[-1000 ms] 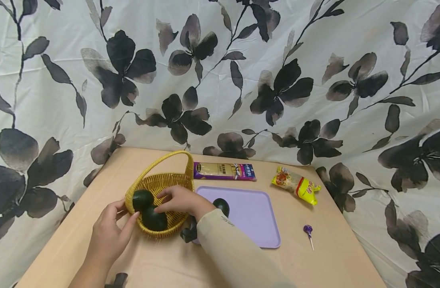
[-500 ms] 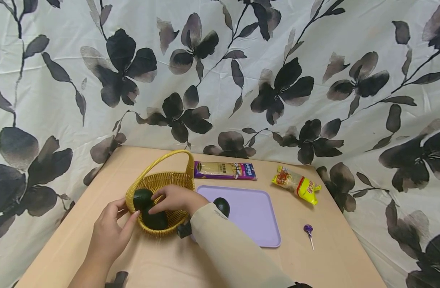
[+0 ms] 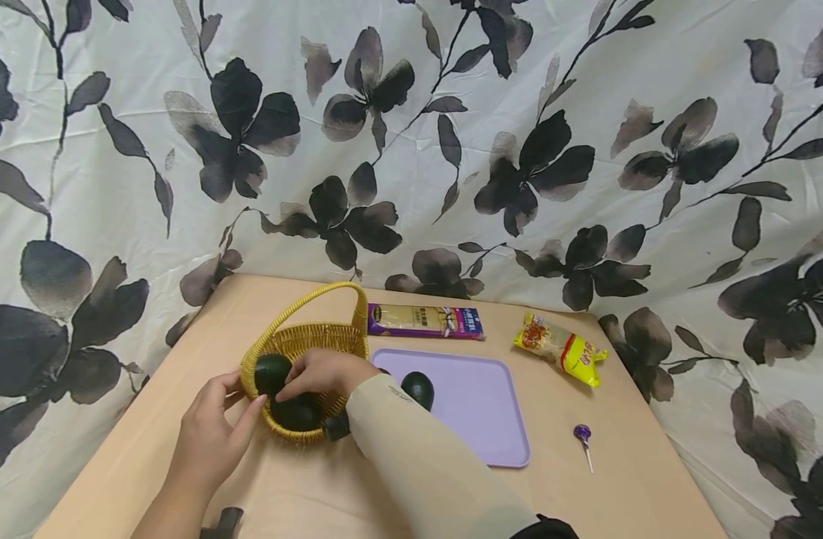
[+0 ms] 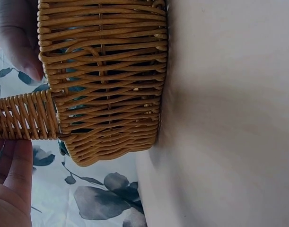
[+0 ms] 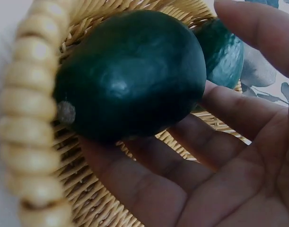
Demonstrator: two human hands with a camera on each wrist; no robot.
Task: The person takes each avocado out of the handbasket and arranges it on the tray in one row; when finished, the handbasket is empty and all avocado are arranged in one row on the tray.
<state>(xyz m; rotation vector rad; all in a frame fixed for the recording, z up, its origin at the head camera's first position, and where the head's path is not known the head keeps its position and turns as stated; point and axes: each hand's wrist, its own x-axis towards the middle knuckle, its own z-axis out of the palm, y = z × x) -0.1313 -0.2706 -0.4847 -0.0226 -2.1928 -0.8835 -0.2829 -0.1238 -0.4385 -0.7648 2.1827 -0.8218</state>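
My left hand [image 3: 209,430] holds the yellow wicker basket [image 3: 320,337] at the foot of its handle, fingers on one side and thumb by the rim in the left wrist view. Two dark green avocados lie in the basket: one avocado [image 3: 295,413] toward the front, another avocado [image 3: 271,373] by the left wall. My right hand [image 3: 331,370] reaches into the basket. In the right wrist view its fingers lie along the underside of the nearer avocado [image 5: 135,75], while the thumb stands apart from it. The right sleeve covers part of the tray.
A lilac tray [image 3: 479,404] right of the basket bears another avocado [image 3: 418,389], and a dark edge shows beside the sleeve. Behind lies a purple noodle packet [image 3: 425,321]. A yellow snack bag [image 3: 561,348] and a purple lollipop [image 3: 583,436] lie at right. A floral cloth hangs behind.
My right hand has shifted slightly left and deeper over the front avocado in the basket. The left hand keeps its place on the basket. The head view has shifted slightly.
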